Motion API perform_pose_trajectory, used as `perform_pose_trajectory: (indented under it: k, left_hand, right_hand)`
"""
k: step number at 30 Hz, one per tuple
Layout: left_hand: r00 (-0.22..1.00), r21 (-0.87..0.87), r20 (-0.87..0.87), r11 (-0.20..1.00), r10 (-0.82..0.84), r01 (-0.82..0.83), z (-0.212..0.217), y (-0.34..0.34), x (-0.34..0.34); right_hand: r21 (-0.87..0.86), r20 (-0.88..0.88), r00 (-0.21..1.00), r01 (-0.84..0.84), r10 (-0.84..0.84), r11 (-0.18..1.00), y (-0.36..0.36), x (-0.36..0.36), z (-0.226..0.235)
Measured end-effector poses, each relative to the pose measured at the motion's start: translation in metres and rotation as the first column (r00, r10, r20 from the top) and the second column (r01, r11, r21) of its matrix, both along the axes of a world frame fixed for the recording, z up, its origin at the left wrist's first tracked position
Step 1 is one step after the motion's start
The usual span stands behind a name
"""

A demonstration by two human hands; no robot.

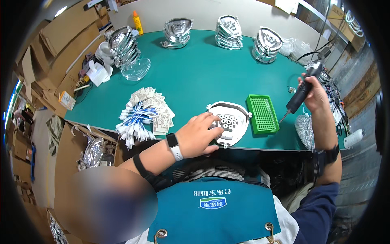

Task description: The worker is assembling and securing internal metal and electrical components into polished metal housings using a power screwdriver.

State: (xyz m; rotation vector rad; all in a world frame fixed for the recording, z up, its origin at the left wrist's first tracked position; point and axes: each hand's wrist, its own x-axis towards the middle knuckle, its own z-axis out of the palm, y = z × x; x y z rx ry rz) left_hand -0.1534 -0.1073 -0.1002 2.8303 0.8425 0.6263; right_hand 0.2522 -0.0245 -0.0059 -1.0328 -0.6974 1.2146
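Observation:
Near the front edge of the table lies a silvery lamp-like housing (233, 116) with a cluster of round openings in its middle. My left hand (199, 134) lies palm down over its left side, fingers apart and fingertips touching it. My right hand (315, 95) is wrapped round a black electric screwdriver (300, 93), raised at the right with its bit slanting down to the left. The bit's tip hangs close to the right side of a green perforated tray (264, 116). What the tray's small holes contain is too small to tell.
Left of the housing lies a pile of flat pale boards with blue-and-white wires (140, 116). Silvery housing stacks (229, 32) line the back, near a clear cover (136, 70) and an orange bottle (137, 23). A silvery mesh-like bundle (304, 130) and a white bottle (353, 138) sit front right.

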Motion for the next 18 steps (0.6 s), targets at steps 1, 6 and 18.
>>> perform_pose_trajectory:
  k: [1, 6, 18]
  left_hand:
    - [1.000, 0.016, 0.011, 1.000, -0.002, 0.002, -0.007, 0.003, 0.001]
    - [0.989, 0.076, 0.100, 0.991, 0.105, -0.113, -0.025, 0.017, 0.018]
    - [0.998, 0.155, -0.013, 0.986, -0.065, 0.067, 0.001, 0.021, 0.127]
  right_hand:
    - [0.085, -0.082, 0.996, -0.017, 0.024, 0.996, -0.010, -0.007, 0.007]
    - [0.381, -0.170, 0.977, 0.183, -0.126, 0.906, -0.059, -0.066, 0.003]
    - [0.665, 0.039, 0.956, 0.192, -0.290, 0.722, -0.054, -0.083, -0.026]
